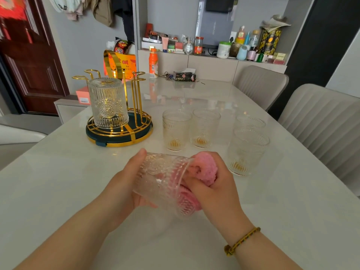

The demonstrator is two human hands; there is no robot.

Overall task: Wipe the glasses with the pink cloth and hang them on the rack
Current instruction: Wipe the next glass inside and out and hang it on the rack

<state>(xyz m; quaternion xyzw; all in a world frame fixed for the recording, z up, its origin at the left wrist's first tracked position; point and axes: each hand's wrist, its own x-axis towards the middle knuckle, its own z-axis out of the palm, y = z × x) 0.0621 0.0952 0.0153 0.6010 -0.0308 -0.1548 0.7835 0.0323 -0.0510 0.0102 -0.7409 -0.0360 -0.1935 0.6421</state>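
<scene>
— Holding the glass (159, 180) on its side low over the bench (194, 240), your left hand (124, 184) curls round its base end with the thumb on top. The mouth points to three o'clock. I cannot tell whether the glass touches the bench.

— And the right hand?

— Your right hand (214, 188) is curled tight on the pink cloth (206, 166) and presses it into the mouth of the glass. Part of the cloth bulges out above your knuckles, and part shows pink through the glass wall. A braided bracelet (241, 240) sits on that wrist.

— The rack?

— At ten o'clock from the held glass, well apart from it, you have the gold wire rack (120, 131) on its dark round base. The hung glass (108, 103) sits upside down on the post nearest you.

— The others?

— All upright on the bench, apart from your hands. The first upright glass (176, 129) and second upright glass (205, 127) stand just beside each other at twelve to one o'clock. The third upright glass (247, 151) is at two o'clock, with the fourth upright glass (250, 121) just behind it.

— Further back?

— An orange bottle (153, 63) stands at twelve o'clock near the bench's far edge.
</scene>
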